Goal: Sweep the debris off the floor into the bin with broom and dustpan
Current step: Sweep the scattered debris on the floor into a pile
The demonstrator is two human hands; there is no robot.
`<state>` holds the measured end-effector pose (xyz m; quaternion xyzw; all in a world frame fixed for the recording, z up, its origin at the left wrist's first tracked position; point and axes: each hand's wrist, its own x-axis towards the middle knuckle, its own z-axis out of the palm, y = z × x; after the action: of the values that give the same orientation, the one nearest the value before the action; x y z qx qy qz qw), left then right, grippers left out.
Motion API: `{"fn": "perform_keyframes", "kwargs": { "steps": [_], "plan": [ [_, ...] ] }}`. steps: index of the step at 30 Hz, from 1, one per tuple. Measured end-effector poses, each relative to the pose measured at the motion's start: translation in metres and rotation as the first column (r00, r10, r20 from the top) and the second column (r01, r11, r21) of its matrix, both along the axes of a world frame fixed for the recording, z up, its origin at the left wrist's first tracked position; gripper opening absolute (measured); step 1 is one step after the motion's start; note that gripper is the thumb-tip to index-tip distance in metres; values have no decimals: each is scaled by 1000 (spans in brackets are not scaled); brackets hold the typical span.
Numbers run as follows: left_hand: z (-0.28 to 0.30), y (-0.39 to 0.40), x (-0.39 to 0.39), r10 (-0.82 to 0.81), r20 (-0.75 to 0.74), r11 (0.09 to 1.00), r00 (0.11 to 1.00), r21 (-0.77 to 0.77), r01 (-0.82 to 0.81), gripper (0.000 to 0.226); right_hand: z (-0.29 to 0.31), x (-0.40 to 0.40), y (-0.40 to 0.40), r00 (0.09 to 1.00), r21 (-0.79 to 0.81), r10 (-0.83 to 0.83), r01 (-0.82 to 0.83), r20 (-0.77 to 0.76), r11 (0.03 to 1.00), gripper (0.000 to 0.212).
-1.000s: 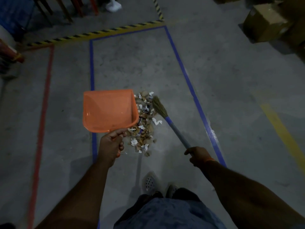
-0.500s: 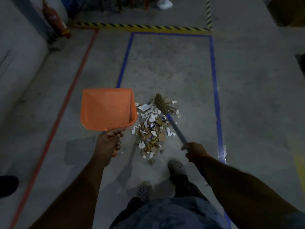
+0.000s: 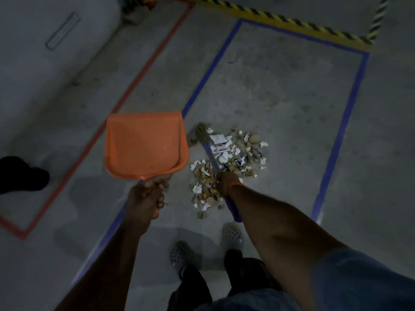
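Grey concrete floor (image 3: 280,90) fills the dim room, marked with a blue tape rectangle (image 3: 336,140), a red tape outline (image 3: 143,72) to its left and yellow-black hazard tape (image 3: 280,20) along the far side. Inside the blue rectangle lies the debris (image 3: 226,162), a pile of torn paper and brown scraps. Left hand (image 3: 146,196) curls round the handle of the orange dustpan (image 3: 143,144), whose pan lies just beyond its knuckles. Right hand (image 3: 225,184) grips the broom (image 3: 207,145), bristles past the fist at the pile's far-left edge.
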<state>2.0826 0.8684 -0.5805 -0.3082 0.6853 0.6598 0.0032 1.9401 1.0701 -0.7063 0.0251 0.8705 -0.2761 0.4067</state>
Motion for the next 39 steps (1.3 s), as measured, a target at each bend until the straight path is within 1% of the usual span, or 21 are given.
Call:
{"fn": "perform_keyframes", "kwargs": {
  "steps": [1,3,7,9,11,13,15,17,20,24,26,28,30,32,35,39],
  "plan": [
    [-1,3,4,26,18,999,999,-20,-26,23,-2,-5,-8,1000,12,19,-19,-6,1000,37],
    [-4,7,12,63,56,997,996,-38,-61,28,-9,-8,-21,1000,20,13,-13,6,1000,39],
    [-6,11,29,112,86,994,990,-7,-112,34,-32,8,-26,977,-7,-164,166,136,986,36],
    [-7,14,37,133,96,991,986,-12,-133,32,-44,25,-20,961,-12,-200,206,193,978,34],
    [-9,16,42,143,86,990,986,-3,-144,31,-41,47,-8,952,32,-247,246,183,969,31],
    [-12,17,47,142,64,990,988,16,-143,33,-28,76,4,941,50,-309,304,139,951,26],
    [-17,17,54,126,55,991,991,30,-128,32,-19,110,17,922,34,-363,361,134,932,22],
    [-19,19,61,95,53,994,994,39,-97,32,-13,148,28,920,10,-373,375,117,927,25],
    [-19,24,70,65,56,997,996,30,-67,34,-13,184,44,939,-19,-340,341,44,940,30],
    [-11,37,86,10,9,998,1000,64,-11,30,-2,200,67,964,-48,-265,264,-16,963,28],
    [-10,42,91,3,28,998,1000,60,-5,29,6,198,84,978,-63,-203,201,-35,978,31],
    [-9,52,96,-6,43,998,999,64,3,28,14,194,111,991,-41,-115,112,-69,993,37],
    [-10,65,100,-3,49,996,999,89,-2,29,20,187,144,994,9,12,-11,-113,1000,41],
    [-10,79,102,1,52,995,999,98,-6,32,27,173,178,987,58,90,-83,-133,995,43],
    [-8,98,100,16,37,993,999,116,-20,34,34,139,227,978,137,137,-116,-158,984,41],
    [-9,124,82,89,18,988,996,122,-90,35,37,79,284,956,208,227,-187,-185,960,33]
  ]
}}
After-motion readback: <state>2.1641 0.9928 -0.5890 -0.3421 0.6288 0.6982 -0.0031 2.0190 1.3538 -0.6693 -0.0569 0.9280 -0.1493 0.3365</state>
